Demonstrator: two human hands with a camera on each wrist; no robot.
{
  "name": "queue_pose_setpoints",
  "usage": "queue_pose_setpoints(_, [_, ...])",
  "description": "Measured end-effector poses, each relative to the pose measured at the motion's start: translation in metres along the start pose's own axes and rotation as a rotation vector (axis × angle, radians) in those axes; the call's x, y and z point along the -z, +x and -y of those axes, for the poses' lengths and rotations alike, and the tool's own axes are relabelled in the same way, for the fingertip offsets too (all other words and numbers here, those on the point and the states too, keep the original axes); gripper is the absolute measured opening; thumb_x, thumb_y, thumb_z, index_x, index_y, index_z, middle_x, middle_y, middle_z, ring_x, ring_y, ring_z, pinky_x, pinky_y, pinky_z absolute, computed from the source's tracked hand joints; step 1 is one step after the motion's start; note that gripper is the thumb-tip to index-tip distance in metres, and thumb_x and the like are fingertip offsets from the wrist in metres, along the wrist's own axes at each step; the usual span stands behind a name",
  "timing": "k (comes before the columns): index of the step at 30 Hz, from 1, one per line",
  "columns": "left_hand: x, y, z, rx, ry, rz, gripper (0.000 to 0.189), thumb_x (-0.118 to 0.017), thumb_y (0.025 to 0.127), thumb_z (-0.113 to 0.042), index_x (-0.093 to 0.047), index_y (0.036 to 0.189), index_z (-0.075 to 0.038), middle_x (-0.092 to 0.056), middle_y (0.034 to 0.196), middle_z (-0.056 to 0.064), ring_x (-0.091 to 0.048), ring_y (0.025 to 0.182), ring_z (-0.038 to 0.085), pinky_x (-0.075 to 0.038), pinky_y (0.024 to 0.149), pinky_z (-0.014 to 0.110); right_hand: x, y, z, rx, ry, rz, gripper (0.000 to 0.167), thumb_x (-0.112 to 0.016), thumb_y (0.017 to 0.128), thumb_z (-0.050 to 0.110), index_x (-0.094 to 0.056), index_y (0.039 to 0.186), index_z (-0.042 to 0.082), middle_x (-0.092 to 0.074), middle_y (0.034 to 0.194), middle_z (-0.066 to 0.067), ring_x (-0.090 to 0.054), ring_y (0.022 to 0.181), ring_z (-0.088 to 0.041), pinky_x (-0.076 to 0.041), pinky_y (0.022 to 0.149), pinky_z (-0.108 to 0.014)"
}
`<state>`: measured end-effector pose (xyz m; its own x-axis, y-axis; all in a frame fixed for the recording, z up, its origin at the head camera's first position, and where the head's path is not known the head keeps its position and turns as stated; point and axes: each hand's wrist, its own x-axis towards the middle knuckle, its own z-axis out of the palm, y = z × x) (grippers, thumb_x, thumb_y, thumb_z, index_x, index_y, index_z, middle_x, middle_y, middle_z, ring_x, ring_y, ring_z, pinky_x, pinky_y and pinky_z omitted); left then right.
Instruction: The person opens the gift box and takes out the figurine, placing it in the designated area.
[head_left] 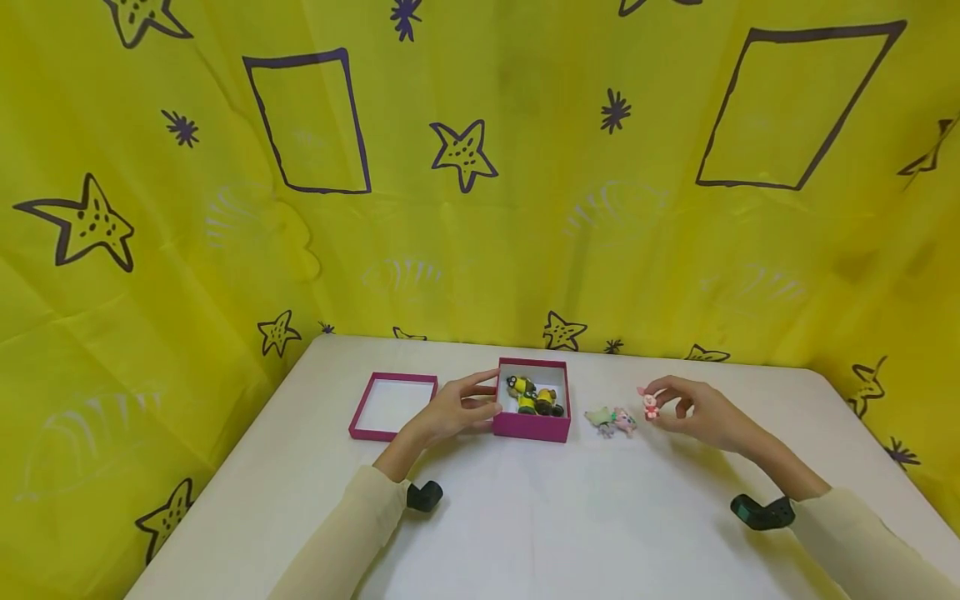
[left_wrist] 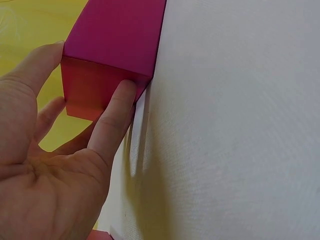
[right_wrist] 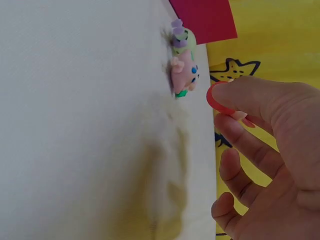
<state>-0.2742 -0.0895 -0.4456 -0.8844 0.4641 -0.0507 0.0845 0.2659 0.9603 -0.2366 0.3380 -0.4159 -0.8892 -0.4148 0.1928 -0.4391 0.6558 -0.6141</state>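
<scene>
A small pink pig figurine [head_left: 651, 407] with red on its body is pinched between the thumb and fingers of my right hand [head_left: 701, 410], raised just above the table. Left of it, a pink figurine [right_wrist: 184, 75] and a pale green figurine [right_wrist: 187, 40] lie side by side on the table. My left hand [head_left: 456, 410] rests its fingertips against the left side of an uncovered magenta box [head_left: 531, 427]; nothing is between its fingers. Inside the box's white interior lie several yellow-and-dark figurines [head_left: 534, 398], partly overlapping.
The magenta box lid [head_left: 372, 434] lies with its white inside up, left of my left hand. A white table [head_left: 540, 508] stretches beneath everything. Behind it hangs a yellow curtain [head_left: 525, 242] printed with stars and frames. Dark cameras [head_left: 762, 512] are strapped at both wrists.
</scene>
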Motion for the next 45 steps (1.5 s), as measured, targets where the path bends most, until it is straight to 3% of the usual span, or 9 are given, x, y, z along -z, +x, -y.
queue_pose_setpoints(14, [-0.001,0.0,-0.004,0.003,0.001,-0.002,0.069,-0.074,0.097,-0.025,-0.043,0.158,-0.022,-0.055,0.146,0.016,-0.06,0.127,0.032,-0.055,0.1,0.039,-0.012,-0.004,-0.013,-0.088,0.084,0.078,0.038,-0.08,0.088,0.009,-0.067,0.124,0.006,-0.071,0.105,-0.008,-0.055,0.074,-0.017,-0.049,0.063,-0.025])
queue_pose_setpoints(33, [-0.001,-0.001,-0.004,0.028,0.008,-0.017,0.069,-0.075,0.096,-0.028,-0.043,0.158,-0.026,-0.056,0.147,0.012,-0.055,0.133,0.033,-0.054,0.102,0.04,-0.016,-0.005,-0.021,-0.112,0.086,0.117,0.039,-0.079,0.091,0.017,-0.067,0.126,0.008,-0.067,0.112,-0.008,-0.05,0.075,-0.014,-0.043,0.063,-0.025])
queue_pose_setpoints(45, [-0.002,-0.001,-0.004,0.022,0.002,-0.015,0.069,-0.075,0.096,-0.024,-0.043,0.158,-0.022,-0.056,0.146,0.015,-0.057,0.131,0.034,-0.055,0.1,0.039,-0.017,-0.005,-0.021,-0.114,0.099,0.119,0.039,-0.079,0.091,0.017,-0.066,0.126,0.007,-0.066,0.111,-0.008,-0.049,0.075,-0.014,-0.042,0.063,-0.025])
